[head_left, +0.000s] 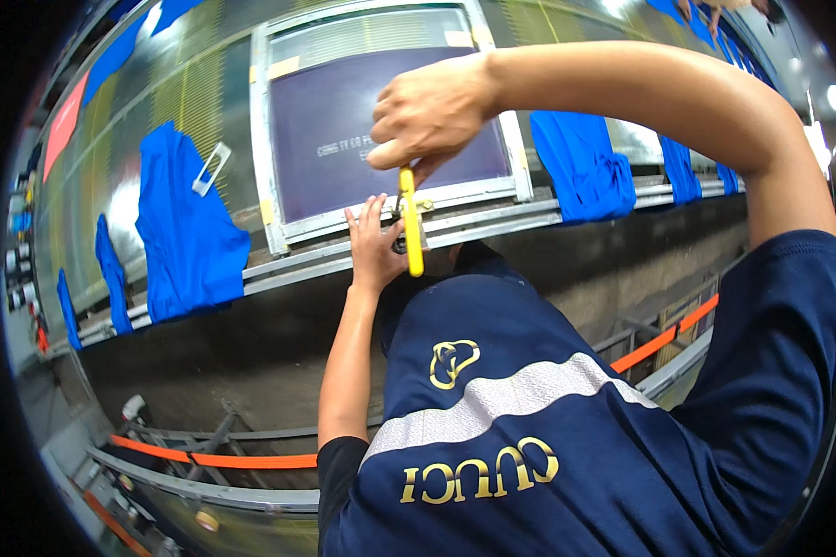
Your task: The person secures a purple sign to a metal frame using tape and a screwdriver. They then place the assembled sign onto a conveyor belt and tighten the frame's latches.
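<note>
A framed printing screen [262,148] with a dark purple mesh lies on the long table in front of me. Above its near edge, my right hand [432,116] is closed around the upper end of a yellow-handled hand tool [411,227]. Its handle slants down past the rail, and my fingers hide part of it. Just left of the tool, my left hand [376,249] rests against the table's metal rail [316,258], fingers stretched upward and apart. Its thumb is beside a small dark fitting [399,244], partly covered by the tool.
Blue cloth pieces [181,232] hang over the table edge at left, and more blue cloth [581,172] lies to the right. A white rectangular frame piece [212,169] rests on the left cloth. Orange-edged metal rails [241,459] run behind me. Another person's hand [711,11] shows at top right.
</note>
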The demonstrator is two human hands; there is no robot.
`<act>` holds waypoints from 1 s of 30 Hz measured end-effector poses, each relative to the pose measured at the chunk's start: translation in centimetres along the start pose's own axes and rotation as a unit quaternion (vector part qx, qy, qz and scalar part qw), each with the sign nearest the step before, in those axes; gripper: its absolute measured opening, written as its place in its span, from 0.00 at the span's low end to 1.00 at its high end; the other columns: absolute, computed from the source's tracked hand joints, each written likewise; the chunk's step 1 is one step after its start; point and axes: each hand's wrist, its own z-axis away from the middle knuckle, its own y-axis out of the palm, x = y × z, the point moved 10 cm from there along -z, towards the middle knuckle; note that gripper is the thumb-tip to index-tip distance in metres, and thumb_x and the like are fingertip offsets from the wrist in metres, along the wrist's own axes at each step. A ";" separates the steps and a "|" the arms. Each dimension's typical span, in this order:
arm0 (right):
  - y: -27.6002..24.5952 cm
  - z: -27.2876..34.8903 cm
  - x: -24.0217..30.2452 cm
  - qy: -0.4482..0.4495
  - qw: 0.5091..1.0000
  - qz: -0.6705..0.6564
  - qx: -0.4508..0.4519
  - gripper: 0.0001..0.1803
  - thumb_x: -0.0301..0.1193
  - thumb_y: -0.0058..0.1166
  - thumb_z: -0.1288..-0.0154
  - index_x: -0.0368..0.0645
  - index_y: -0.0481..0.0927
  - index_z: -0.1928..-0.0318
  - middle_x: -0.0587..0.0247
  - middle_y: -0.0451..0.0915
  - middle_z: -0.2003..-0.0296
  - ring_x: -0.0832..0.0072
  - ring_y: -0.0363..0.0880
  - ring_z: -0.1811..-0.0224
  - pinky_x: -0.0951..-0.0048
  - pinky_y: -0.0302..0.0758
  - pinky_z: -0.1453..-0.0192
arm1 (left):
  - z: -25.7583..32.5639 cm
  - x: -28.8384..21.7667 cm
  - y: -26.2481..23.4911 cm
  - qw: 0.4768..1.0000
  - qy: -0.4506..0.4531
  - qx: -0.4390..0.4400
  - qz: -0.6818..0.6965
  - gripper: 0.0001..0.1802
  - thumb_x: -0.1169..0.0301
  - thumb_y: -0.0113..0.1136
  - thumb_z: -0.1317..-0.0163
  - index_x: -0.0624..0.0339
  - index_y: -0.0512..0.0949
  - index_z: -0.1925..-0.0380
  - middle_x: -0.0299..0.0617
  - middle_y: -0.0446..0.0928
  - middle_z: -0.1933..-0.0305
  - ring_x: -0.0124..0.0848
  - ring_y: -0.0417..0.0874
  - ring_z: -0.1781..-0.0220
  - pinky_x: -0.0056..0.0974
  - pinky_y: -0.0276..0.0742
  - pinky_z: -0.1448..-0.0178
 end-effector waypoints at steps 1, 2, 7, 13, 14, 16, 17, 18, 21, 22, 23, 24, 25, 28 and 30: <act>0.5 -0.1 0.0 0.002 1.000 -0.005 0.006 0.23 0.49 0.61 0.35 0.43 0.70 0.61 0.63 0.75 0.75 0.61 0.82 0.67 0.59 0.78 0.61 | 0.0 -0.1 -0.1 1.000 -0.005 0.002 0.009 0.35 0.47 0.78 0.58 0.42 0.84 0.47 0.56 0.65 0.28 0.54 0.62 0.24 0.73 0.42 0.22; -0.1 -0.2 0.3 -0.007 0.999 -0.008 -0.046 0.23 0.49 0.62 0.36 0.44 0.70 0.64 0.63 0.75 0.77 0.60 0.82 0.69 0.59 0.78 0.63 | -0.3 -0.5 -0.4 1.000 0.008 -0.010 -0.013 0.40 0.43 0.80 0.63 0.41 0.83 0.45 0.60 0.68 0.31 0.57 0.67 0.28 0.76 0.46 0.24; 0.2 1.2 0.5 0.115 0.988 -0.017 -0.098 0.21 0.49 0.63 0.37 0.46 0.71 0.66 0.64 0.76 0.76 0.61 0.82 0.69 0.61 0.77 0.63 | -0.5 -1.6 -0.8 0.999 0.029 -0.018 -0.008 0.40 0.49 0.82 0.63 0.41 0.82 0.45 0.59 0.69 0.31 0.57 0.70 0.31 0.62 0.61 0.30; 0.1 2.9 0.7 0.219 0.960 0.010 -0.173 0.20 0.50 0.65 0.40 0.50 0.73 0.65 0.66 0.77 0.76 0.62 0.82 0.69 0.60 0.77 0.62 | -0.5 -1.9 -0.8 0.998 0.044 -0.024 -0.031 0.39 0.48 0.82 0.63 0.40 0.82 0.46 0.59 0.70 0.33 0.56 0.71 0.32 0.63 0.61 0.30; 0.5 2.8 0.6 0.233 0.958 0.002 -0.169 0.20 0.50 0.65 0.40 0.50 0.74 0.64 0.66 0.78 0.75 0.62 0.82 0.68 0.60 0.77 0.62 | -0.4 -2.0 -0.9 0.998 0.047 -0.037 -0.022 0.39 0.50 0.83 0.65 0.41 0.82 0.47 0.59 0.71 0.33 0.57 0.71 0.33 0.64 0.62 0.31; 0.8 4.4 0.8 0.277 0.949 -0.005 -0.154 0.19 0.49 0.66 0.41 0.51 0.75 0.63 0.66 0.78 0.74 0.62 0.82 0.67 0.60 0.77 0.62 | 0.0 0.0 -0.5 1.000 0.025 -0.004 -0.010 0.38 0.52 0.83 0.66 0.41 0.83 0.48 0.60 0.71 0.33 0.57 0.71 0.33 0.64 0.63 0.31; 0.1 4.1 1.2 0.277 0.949 -0.017 -0.149 0.18 0.48 0.66 0.41 0.51 0.76 0.62 0.66 0.79 0.71 0.62 0.82 0.64 0.61 0.77 0.60 | -0.6 -0.9 1.2 1.000 0.023 0.004 0.019 0.38 0.53 0.84 0.67 0.42 0.83 0.49 0.60 0.72 0.33 0.57 0.71 0.33 0.64 0.63 0.31; -0.6 3.1 1.6 0.223 0.954 -0.024 -0.197 0.16 0.45 0.65 0.40 0.52 0.77 0.59 0.66 0.80 0.70 0.62 0.82 0.60 0.61 0.76 0.56 | -2.1 -3.2 3.5 0.998 0.029 -0.002 0.063 0.38 0.53 0.84 0.66 0.41 0.83 0.49 0.60 0.72 0.34 0.57 0.71 0.33 0.64 0.63 0.32; -0.9 0.6 2.4 0.211 0.966 -0.068 -0.131 0.11 0.42 0.63 0.39 0.51 0.81 0.62 0.67 0.80 0.70 0.64 0.82 0.59 0.61 0.75 0.52 | 0.2 0.8 2.1 0.997 -0.012 0.039 0.066 0.37 0.54 0.83 0.65 0.39 0.84 0.48 0.59 0.72 0.34 0.57 0.71 0.32 0.64 0.62 0.32; -1.0 -0.1 3.4 0.169 0.972 -0.068 -0.148 0.10 0.40 0.64 0.39 0.50 0.82 0.65 0.69 0.81 0.69 0.66 0.83 0.58 0.62 0.75 0.52 | 1.2 1.6 0.8 0.995 -0.043 0.061 0.066 0.38 0.53 0.82 0.64 0.39 0.83 0.46 0.58 0.72 0.34 0.58 0.71 0.32 0.64 0.62 0.32; -3.0 -1.0 4.7 0.129 0.978 -0.056 -0.155 0.08 0.38 0.65 0.40 0.50 0.83 0.65 0.71 0.82 0.67 0.68 0.83 0.58 0.64 0.76 0.52 | 0.3 0.7 1.4 0.992 -0.064 0.063 0.089 0.38 0.52 0.81 0.62 0.38 0.82 0.44 0.57 0.72 0.34 0.58 0.70 0.32 0.64 0.62 0.32; -4.9 0.1 4.6 0.146 0.963 -0.042 -0.223 0.09 0.41 0.64 0.39 0.51 0.83 0.66 0.70 0.83 0.69 0.66 0.84 0.60 0.61 0.77 0.56 | -0.1 -0.6 0.3 0.997 -0.013 0.048 0.059 0.39 0.52 0.80 0.59 0.37 0.80 0.41 0.55 0.71 0.32 0.57 0.68 0.30 0.66 0.60 0.30; -6.3 0.8 4.8 0.158 0.941 -0.038 -0.296 0.11 0.43 0.64 0.38 0.52 0.84 0.67 0.68 0.83 0.71 0.64 0.85 0.61 0.58 0.77 0.60 | 0.0 -0.6 0.2 0.999 0.010 0.029 0.031 0.40 0.51 0.80 0.58 0.36 0.79 0.40 0.55 0.69 0.31 0.57 0.65 0.27 0.68 0.54 0.26; -6.9 7.2 3.5 0.361 0.871 -0.002 -0.333 0.12 0.43 0.63 0.36 0.49 0.81 0.66 0.63 0.82 0.73 0.60 0.84 0.67 0.60 0.77 0.65 | -0.1 -1.0 0.2 0.999 0.022 0.014 -0.036 0.41 0.47 0.78 0.57 0.38 0.78 0.38 0.53 0.64 0.26 0.54 0.61 0.23 0.72 0.46 0.23; -4.5 9.9 3.9 0.420 0.860 -0.007 -0.290 0.10 0.37 0.66 0.38 0.46 0.81 0.62 0.63 0.82 0.71 0.62 0.84 0.67 0.62 0.77 0.64 | -0.3 -0.9 0.1 0.999 0.011 0.018 -0.026 0.42 0.44 0.77 0.56 0.41 0.78 0.38 0.52 0.64 0.26 0.53 0.61 0.22 0.71 0.45 0.23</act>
